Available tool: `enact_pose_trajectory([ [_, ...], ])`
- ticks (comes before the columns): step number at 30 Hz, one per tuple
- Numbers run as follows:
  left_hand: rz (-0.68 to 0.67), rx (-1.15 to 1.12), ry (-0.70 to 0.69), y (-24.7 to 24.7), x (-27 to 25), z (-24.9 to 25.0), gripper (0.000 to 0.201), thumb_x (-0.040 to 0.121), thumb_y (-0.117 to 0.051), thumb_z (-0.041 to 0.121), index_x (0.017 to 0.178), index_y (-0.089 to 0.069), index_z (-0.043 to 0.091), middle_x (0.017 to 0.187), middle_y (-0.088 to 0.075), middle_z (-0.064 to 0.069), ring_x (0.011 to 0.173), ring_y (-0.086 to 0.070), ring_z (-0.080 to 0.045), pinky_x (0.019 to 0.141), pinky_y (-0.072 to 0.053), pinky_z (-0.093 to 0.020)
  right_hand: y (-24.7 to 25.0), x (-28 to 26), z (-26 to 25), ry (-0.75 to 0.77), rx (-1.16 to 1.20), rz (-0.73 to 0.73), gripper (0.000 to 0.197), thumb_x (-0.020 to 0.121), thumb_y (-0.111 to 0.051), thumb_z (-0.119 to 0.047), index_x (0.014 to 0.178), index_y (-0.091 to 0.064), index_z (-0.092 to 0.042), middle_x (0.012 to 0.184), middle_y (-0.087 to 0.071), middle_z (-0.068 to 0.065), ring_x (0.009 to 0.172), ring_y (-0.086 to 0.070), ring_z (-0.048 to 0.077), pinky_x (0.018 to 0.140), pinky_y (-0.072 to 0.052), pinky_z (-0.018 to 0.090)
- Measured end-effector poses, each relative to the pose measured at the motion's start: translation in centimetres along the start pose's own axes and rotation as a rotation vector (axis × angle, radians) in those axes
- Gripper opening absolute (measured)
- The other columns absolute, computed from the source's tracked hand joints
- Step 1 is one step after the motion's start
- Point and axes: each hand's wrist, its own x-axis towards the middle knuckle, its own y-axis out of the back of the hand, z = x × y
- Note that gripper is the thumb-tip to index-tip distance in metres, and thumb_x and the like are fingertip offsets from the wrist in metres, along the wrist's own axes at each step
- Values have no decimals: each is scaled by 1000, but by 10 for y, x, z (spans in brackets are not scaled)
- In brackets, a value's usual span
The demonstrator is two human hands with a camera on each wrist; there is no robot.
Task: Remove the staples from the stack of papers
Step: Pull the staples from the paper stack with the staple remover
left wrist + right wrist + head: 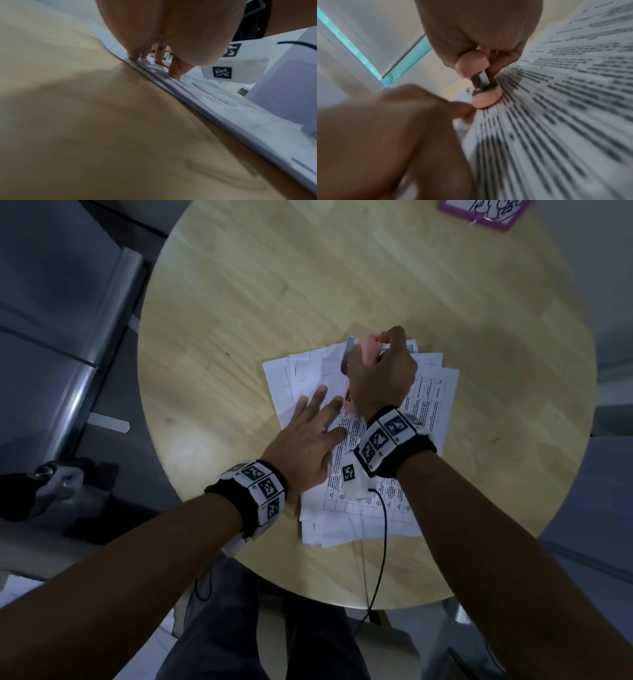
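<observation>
A loose stack of printed papers lies fanned out on a round wooden table. My left hand lies flat on the stack's left side, its straight fingers pressing the sheets down. My right hand grips a pink staple remover with metal parts, held upright over the stack's far edge. In the right wrist view the pink staple remover rests its lower end on the papers, right beside my left hand. In the left wrist view my left fingertips touch the papers. No staple is visible.
A purple-framed sheet lies at the table's far right edge. Metal furniture stands to the left of the table. A black cable hangs from my right wrist over the near table edge.
</observation>
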Motion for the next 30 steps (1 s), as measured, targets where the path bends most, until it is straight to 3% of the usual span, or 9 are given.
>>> enact_pose_trajectory([
  [3,4,-52,-36,1,-2,-4,28,90,-49,7,114,-64,6,153,-32,-25,146,-10,-49,115,-16,-68,11,14,-4,-7,56,15,34,83,-67,-41,97,-58,-11,70,-68,-2,61,-67,19,59,-58,38],
  [7,-18,-102,-29,13,-3,-8,20,90,-50,4,102,-64,3,154,-30,-24,148,-12,-44,116,-20,-63,25,5,-3,242,5,-89,36,87,-67,-46,102,-62,-14,71,-70,-4,57,-66,14,52,-56,35],
  [11,68,-132,166,16,-14,1,20,79,-58,8,97,-63,-1,151,-28,-31,144,-20,-49,106,-40,-60,38,-23,11,366,-82,-237,32,84,-72,-39,105,-64,-17,81,-69,-2,64,-64,19,58,-54,36],
  [16,38,-156,302,13,-16,9,26,80,-58,11,104,-63,2,159,-17,-24,149,-9,-40,94,-52,-50,38,-31,15,422,-147,-282,31,86,-71,-41,101,-62,-15,82,-69,0,65,-62,22,56,-53,34],
  [20,22,-143,294,15,-7,6,29,80,-58,12,107,-64,4,161,-19,-16,150,-8,-38,103,-46,-53,35,-23,11,429,-166,-297,35,85,-72,-41,103,-61,-14,84,-69,2,68,-63,24,57,-53,34],
  [22,-32,-118,276,15,-4,6,35,82,-48,16,112,-63,6,163,-12,-13,150,2,-40,118,-24,-56,33,-22,10,431,-179,-294,34,86,-71,-42,102,-61,-13,83,-68,2,66,-61,23,55,-50,32],
  [24,-53,-104,261,14,-3,7,50,79,-29,24,113,-61,6,163,-9,-14,149,6,-42,121,-8,-56,31,-24,10,425,-209,-288,34,87,-70,-40,103,-61,-13,84,-68,3,67,-62,24,54,-49,31],
  [26,-44,-91,240,13,-4,6,61,75,-18,29,112,-61,5,163,-11,-15,148,5,-44,121,-7,-57,29,-27,9,401,-247,-283,33,87,-69,-39,105,-59,-12,87,-68,4,68,-63,26,55,-52,34],
  [30,-23,-94,228,12,-5,6,60,76,-16,25,109,-62,4,161,-17,-17,148,0,-45,119,-13,-60,28,-30,7,351,-275,-271,33,88,-67,-41,103,-58,-13,84,-67,2,66,-63,25,54,-53,35],
])
